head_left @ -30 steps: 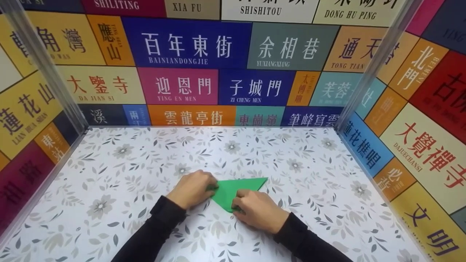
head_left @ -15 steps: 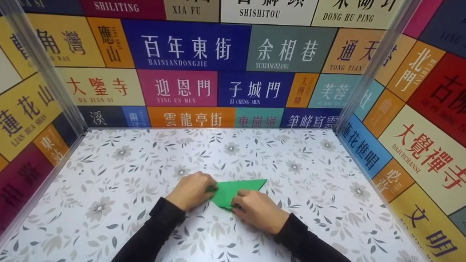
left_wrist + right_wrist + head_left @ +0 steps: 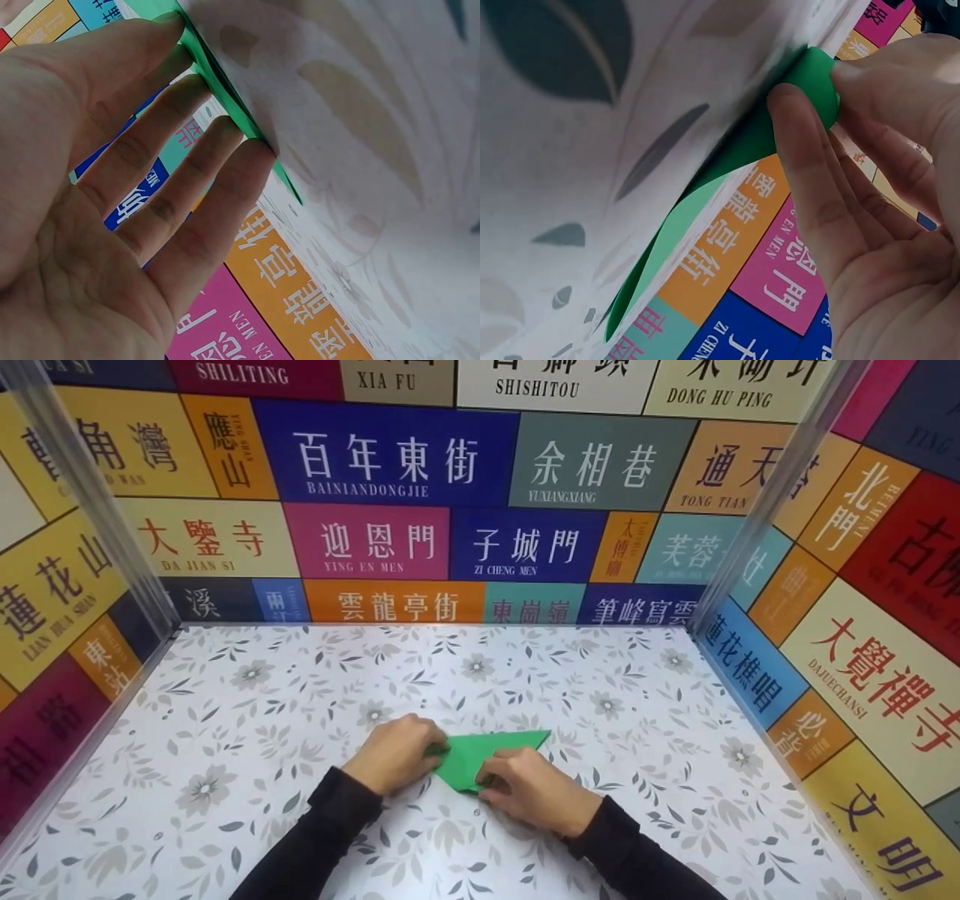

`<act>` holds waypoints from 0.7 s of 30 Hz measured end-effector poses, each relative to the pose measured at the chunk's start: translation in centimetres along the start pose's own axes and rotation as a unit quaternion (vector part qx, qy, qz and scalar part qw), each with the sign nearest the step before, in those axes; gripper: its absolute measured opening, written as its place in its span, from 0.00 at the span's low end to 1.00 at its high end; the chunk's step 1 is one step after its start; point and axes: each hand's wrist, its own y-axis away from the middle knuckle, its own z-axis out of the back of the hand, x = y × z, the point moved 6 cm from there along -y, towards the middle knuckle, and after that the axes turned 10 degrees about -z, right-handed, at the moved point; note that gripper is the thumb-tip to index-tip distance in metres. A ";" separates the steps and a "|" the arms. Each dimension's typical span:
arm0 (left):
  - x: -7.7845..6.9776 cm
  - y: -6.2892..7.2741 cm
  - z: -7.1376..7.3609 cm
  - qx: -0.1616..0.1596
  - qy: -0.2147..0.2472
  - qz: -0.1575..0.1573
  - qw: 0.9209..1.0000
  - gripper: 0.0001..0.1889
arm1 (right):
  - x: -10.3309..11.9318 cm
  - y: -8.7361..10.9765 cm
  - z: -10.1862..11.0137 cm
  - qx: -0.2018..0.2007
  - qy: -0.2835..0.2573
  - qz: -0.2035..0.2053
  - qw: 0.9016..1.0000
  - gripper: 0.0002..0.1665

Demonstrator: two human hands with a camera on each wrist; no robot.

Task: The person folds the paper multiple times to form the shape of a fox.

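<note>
In the head view a folded sheet of green paper (image 3: pixel 459 765) lies at the middle of the table, a pointed corner reaching to the right. My left hand (image 3: pixel 397 754) presses its fingertips on the paper's left end. Seen from the left wrist, the fingers of the left hand (image 3: pixel 142 165) are mostly straight, their tips along the paper's edge (image 3: pixel 238 116). With thumb and fingers my right hand (image 3: pixel 536 791) pinches the near edge. The right wrist view shows the paper (image 3: pixel 810 94) curving up off the table at the right hand (image 3: pixel 870 180), leaving a rounded bend.
A white tabletop (image 3: pixel 315 675) with a grey flower and leaf print spreads around both hands. Panels of coloured signs (image 3: pixel 390 450) with Chinese characters stand at the back and on both sides. Clear strips (image 3: pixel 757 510) run up the corners.
The paper's near edge by the right hand has shifted in shape, and the right hand's fingers have moved slightly. My left hand stays in nearly the same place on the paper.
</note>
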 end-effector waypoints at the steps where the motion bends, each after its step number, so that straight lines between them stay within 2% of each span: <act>1: 0.0 0.0 0.0 0.002 0.000 0.002 1.000 0.08 | 0.0 0.0 0.0 0.001 0.000 0.000 1.000 0.10; 9: -0.1 0.1 -0.1 0.003 -0.004 0.005 1.000 0.09 | -0.1 -0.2 0.3 -0.012 -0.016 -0.004 1.000 0.07; 21: 0.0 0.0 -0.2 -0.001 -0.018 -0.011 1.000 0.08 | -1.1 -0.9 0.8 -0.034 -0.042 -0.066 0.996 0.04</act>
